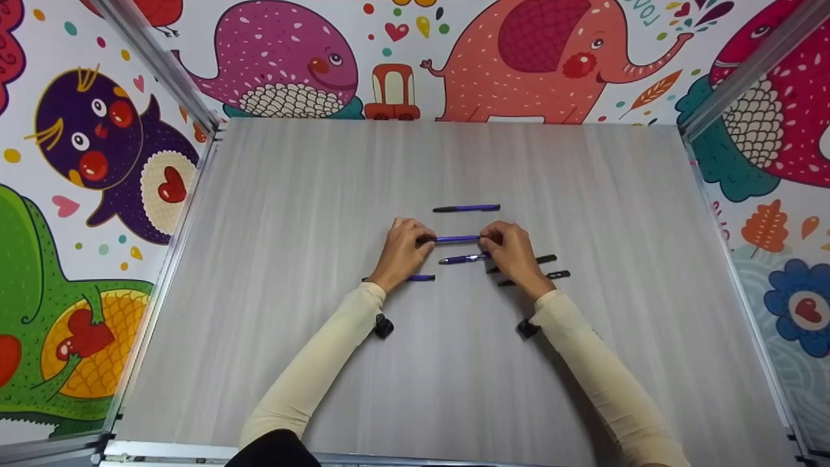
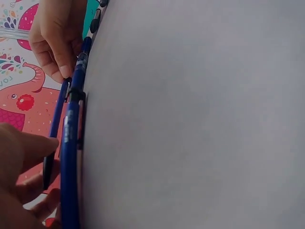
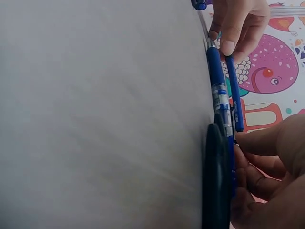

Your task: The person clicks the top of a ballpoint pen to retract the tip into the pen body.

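Note:
A slim blue pen [image 1: 457, 239] with a dark end lies crosswise between the two hands. My left hand [image 1: 403, 251] pinches its dark left end between thumb and fingers. At the other end, my right hand [image 1: 513, 254] pinches the tip. The same pen [image 3: 234, 90] spans both hands in the right wrist view. Just nearer to me is a blue pen with a clear middle [image 1: 462, 259], its right end hidden by the right hand. Beneath the right hand and wrist lie two black pens, one with its end [image 1: 548, 259] showing, the other [image 1: 559, 275] nearer.
Farther back, another blue pen [image 1: 476, 208] lies parallel to the held one. A further blue pen [image 1: 421, 277] is partly covered by the left wrist. All lie on a pale wood-grain table [image 1: 311, 194] with metal frame posts and printed cartoon walls around it.

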`<state>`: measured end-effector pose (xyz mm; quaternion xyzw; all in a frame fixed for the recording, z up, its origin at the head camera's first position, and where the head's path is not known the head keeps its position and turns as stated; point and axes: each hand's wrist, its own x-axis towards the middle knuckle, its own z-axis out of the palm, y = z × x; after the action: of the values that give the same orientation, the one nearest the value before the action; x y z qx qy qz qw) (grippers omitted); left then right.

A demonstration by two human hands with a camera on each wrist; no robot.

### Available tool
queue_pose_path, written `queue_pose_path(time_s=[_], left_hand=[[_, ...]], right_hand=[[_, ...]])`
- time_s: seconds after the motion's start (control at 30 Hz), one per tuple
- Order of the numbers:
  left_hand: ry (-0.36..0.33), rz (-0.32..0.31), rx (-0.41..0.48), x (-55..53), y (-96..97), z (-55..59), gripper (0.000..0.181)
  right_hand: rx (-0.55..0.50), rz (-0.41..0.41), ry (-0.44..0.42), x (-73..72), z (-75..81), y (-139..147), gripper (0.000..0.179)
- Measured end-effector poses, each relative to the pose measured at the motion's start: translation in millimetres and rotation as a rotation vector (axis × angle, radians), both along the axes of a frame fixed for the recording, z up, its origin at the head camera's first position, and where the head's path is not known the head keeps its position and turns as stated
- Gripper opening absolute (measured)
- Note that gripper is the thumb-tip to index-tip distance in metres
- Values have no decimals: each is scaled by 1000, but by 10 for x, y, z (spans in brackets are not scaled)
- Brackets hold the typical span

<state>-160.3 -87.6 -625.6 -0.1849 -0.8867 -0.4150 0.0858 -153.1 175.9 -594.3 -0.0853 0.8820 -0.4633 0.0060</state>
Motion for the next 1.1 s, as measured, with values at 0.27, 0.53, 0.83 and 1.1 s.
queue_pose_path(time_s=[0.27, 0.53, 0.83, 1.1], left_hand=[[-38, 5, -63, 42, 18, 121, 11], [-33, 16, -147, 73, 32, 201, 10], [-59, 5, -162, 55, 46, 207, 11], [-86, 21, -137, 79, 15, 248, 19]], right_hand=[[29, 4, 31, -9, -27, -10, 6], [48, 14, 35, -8, -31, -15, 7], [51, 21, 11, 2, -12, 10, 8], [53, 9, 12, 29, 45, 39, 12]])
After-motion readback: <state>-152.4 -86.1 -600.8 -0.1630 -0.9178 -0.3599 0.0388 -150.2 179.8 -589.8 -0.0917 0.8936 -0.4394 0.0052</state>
